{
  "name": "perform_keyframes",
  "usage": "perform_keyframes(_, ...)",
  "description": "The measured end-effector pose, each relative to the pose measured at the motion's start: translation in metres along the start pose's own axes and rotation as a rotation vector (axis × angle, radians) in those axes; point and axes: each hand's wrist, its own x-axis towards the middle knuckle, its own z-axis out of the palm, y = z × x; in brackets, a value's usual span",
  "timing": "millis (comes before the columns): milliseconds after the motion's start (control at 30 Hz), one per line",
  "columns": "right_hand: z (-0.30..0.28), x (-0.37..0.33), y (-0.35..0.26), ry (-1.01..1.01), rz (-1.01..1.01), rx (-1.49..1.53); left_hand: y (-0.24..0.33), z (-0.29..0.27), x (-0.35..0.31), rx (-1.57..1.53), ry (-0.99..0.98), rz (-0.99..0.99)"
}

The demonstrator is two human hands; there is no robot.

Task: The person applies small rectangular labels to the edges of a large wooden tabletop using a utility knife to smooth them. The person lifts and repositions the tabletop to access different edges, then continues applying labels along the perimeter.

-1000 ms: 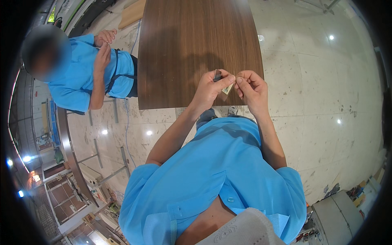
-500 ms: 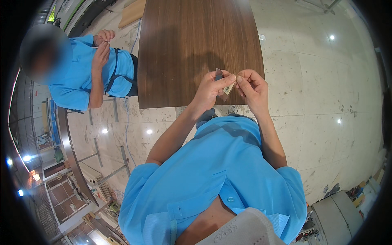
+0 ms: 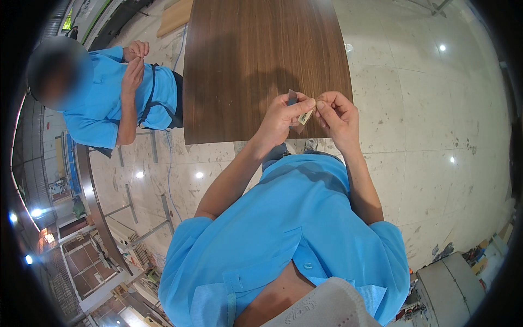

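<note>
At upper centre, over the brown surface (image 3: 239,71), your right hand (image 3: 339,114) presses thumb to finger, catch unclear; your left hand (image 3: 277,117) pinches a small pale label (image 3: 305,116). You're seemingly working its edge; the next move calls for steadiness.

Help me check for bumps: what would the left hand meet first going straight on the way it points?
Probably the right hand, close beside the left hand; depth is hard to judge, so they may already touch.
</note>
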Motion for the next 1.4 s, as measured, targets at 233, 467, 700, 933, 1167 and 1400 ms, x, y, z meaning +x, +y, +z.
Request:
perform_keyframes(233, 0.000, 0.000, 0.001, 0.013, -0.009, -0.009, -0.004, -0.002, 0.003, -0.109, -0.050, -0.088)
perform_keyframes(467, 0.005, 0.000, 0.005, 0.052, -0.120, -0.162, -0.014, -0.003, 0.004, -0.279, -0.118, -0.143)
perform_keyframes(700, 0.006, -0.002, 0.000, 0.041, -0.218, -0.428, -0.017, -0.006, 0.001, -0.322, -0.143, -0.208)
perform_keyframes(933, 0.007, -0.006, 0.001, 0.015, 0.025, -0.048, -0.009, -0.002, -0.005, 0.006, -0.002, -0.021)
perform_keyframes(1167, 0.009, -0.008, 0.006, 0.026, 0.054, 0.014, -0.007, -0.006, -0.005, -0.037, -0.008, -0.065)
perform_keyframes(1400, 0.006, -0.007, 0.002, -0.006, 0.067, 0.017, -0.007, -0.012, -0.003, -0.058, -0.041, -0.065)
